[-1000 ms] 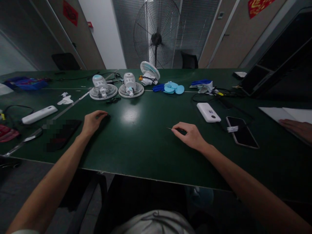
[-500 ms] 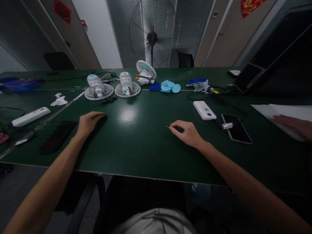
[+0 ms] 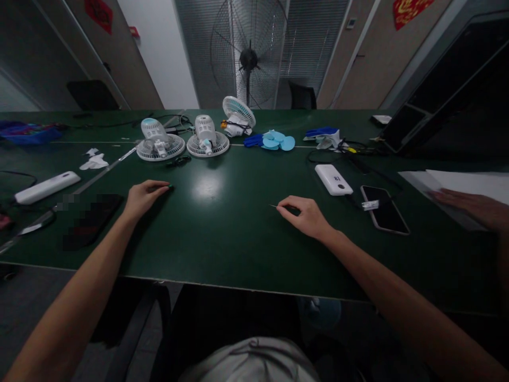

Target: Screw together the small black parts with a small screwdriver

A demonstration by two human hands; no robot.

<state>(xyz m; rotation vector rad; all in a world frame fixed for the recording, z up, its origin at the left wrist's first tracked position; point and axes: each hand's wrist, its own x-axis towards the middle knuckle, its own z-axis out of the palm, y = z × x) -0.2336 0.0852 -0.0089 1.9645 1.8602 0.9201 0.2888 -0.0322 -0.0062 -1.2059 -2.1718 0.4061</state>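
My right hand (image 3: 306, 216) rests on the green table (image 3: 238, 239), its fingers closed on a small screwdriver (image 3: 287, 209) with a dark handle; the thin tip pokes out to the left. My left hand (image 3: 143, 195) lies on the table at centre left with the fingers curled; a small teal thing shows at the fingertips, too small to name. Beyond the hands, two white mini fans (image 3: 160, 143) (image 3: 207, 140) lie face down, and a third (image 3: 237, 112) stands tilted behind them. Loose blue fan blades (image 3: 277, 141) lie to their right.
A white power bank (image 3: 333, 179) and a black phone (image 3: 384, 208) lie at the right, with cables. Another person's hand (image 3: 477, 208) rests on white paper at the far right. A white bar-shaped device (image 3: 46, 187) and a dark flat object (image 3: 89, 219) lie at the left. A large pedestal fan (image 3: 248, 53) stands behind the table.
My left hand has lifted slightly and drawn its fingers together at the tips. The right hand has stayed put on the screwdriver. The view shifted a little.
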